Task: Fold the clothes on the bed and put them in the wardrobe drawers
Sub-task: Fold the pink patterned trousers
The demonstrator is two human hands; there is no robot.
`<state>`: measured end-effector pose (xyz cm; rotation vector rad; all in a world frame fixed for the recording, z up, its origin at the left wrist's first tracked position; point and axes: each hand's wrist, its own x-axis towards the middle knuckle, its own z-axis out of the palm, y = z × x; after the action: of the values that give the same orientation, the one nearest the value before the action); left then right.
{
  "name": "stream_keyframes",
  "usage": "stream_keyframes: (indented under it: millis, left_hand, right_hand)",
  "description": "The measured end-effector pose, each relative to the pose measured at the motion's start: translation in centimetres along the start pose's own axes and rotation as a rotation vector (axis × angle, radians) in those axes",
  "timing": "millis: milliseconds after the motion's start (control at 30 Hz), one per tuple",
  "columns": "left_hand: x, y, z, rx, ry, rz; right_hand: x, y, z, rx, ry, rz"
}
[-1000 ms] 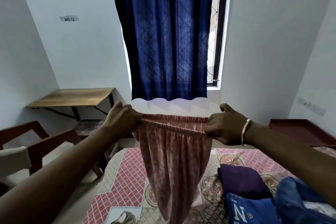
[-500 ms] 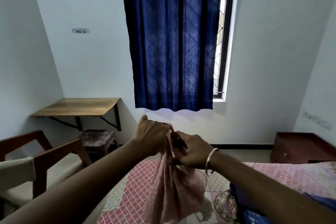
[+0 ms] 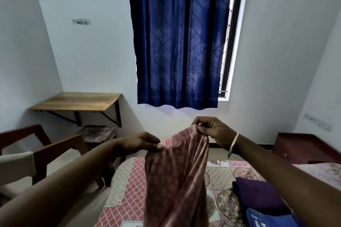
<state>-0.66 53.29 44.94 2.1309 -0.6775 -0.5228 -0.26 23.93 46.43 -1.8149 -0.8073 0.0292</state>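
A pink patterned garment (image 3: pixel 177 175) with a gathered waistband hangs in the air over the bed (image 3: pixel 129 186). My left hand (image 3: pixel 140 143) pinches the waistband's left end, lower down. My right hand (image 3: pixel 212 129), with a bangle on the wrist, pinches the waistband's right end, held higher. The cloth drapes down between my arms and runs out of the frame's bottom edge. On the bed at the lower right lie a folded purple garment (image 3: pixel 258 195) and a blue garment (image 3: pixel 267 219) with white print.
A wooden armchair (image 3: pixel 42 153) stands at the left, with a small dark stool (image 3: pixel 97 134) under a wall-mounted wooden table (image 3: pixel 77 101). A dark red low cabinet (image 3: pixel 302 149) sits at the right. A blue curtain (image 3: pixel 179 38) covers the window ahead.
The hands brought the waistband's ends together half a second ago; now they have drawn apart again, the right hand higher than the left, and the garment hangs folded lengthwise.
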Motion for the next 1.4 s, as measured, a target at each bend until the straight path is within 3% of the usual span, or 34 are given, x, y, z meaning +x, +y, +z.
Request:
stream_keyframes:
  millis: [133, 267, 367, 467, 500, 600, 700, 767, 800, 867, 933, 1133, 1233, 1300, 1400]
  left_hand:
    - [-1.1, -2.7, 0.9, -0.231, -0.097, -0.025]
    - [-1.9, -4.0, 0.9, -0.185, -0.062, -0.064]
    - [-2.2, -2.3, -0.5, 0.209, -0.007, -0.121]
    - [-2.1, 0.1, -2.3, 1.052, 0.188, -0.172]
    - [-2.0, 0.5, -2.8, 1.181, 0.262, -0.152]
    - [-2.3, 1.6, -4.1, 1.19, 0.428, -0.068]
    - [-2.5, 1.6, -4.5, 1.262, 0.598, 0.268]
    - [-2.4, 1.9, -4.5, 1.378, 0.636, 0.27]
    - [-2.2, 2.1, -4.3, 1.412, 0.639, 0.182]
    - [-1.5, 2.8, -3.5, 1.382, 0.671, -0.151]
    - [-0.4, 3.5, -2.8, 1.201, 0.724, -0.413]
    - [2.4, 4.5, -2.0, 0.418, 0.715, -0.583]
    - [3.5, 5.6, -1.0, 0.092, 0.686, -0.633]
    - [4.4, 6.1, -0.5, 0.022, 0.663, -0.671]
    - [5.4, 6.4, 0.0, -0.111, 0.604, -0.644]
  right_hand:
    - [-0.5, -0.5, -2.5, 0.135, 0.067, -0.006]
    - [-1.5, -0.8, -5.0, -0.069, -0.017, 0.043]
    - [-2.1, -0.3, -6.2, -0.356, -0.121, 0.118]
    - [-2.2, 0.5, -6.6, -0.976, -0.26, 0.103]
    - [-2.4, 0.7, -6.5, -1.13, -0.271, 0.095]
    - [-3.4, 1.1, -6.5, -1.274, -0.218, 0.127]
    - [-4.4, 1.4, -7.3, -1.292, -0.116, 0.062]
    - [-4.8, 0.9, -7.6, -1.249, -0.08, 0.079]
    - [-4.9, 0.6, -7.6, -1.251, -0.053, 0.073]
    - [-4.7, 0.0, -7.4, -1.268, 0.012, 0.007]
    - [-4.4, -1.0, -6.5, -1.259, 0.06, -0.125]
    - [-3.7, -5.0, -1.9, -1.374, -0.004, -0.541]
    - [-3.6, -6.3, 0.3, -1.422, 0.0, -0.472]
    - [-3.7, -6.6, 1.1, -1.41, 0.061, -0.37]
    - [-3.8, -7.0, 1.3, -1.392, 0.101, -0.088]
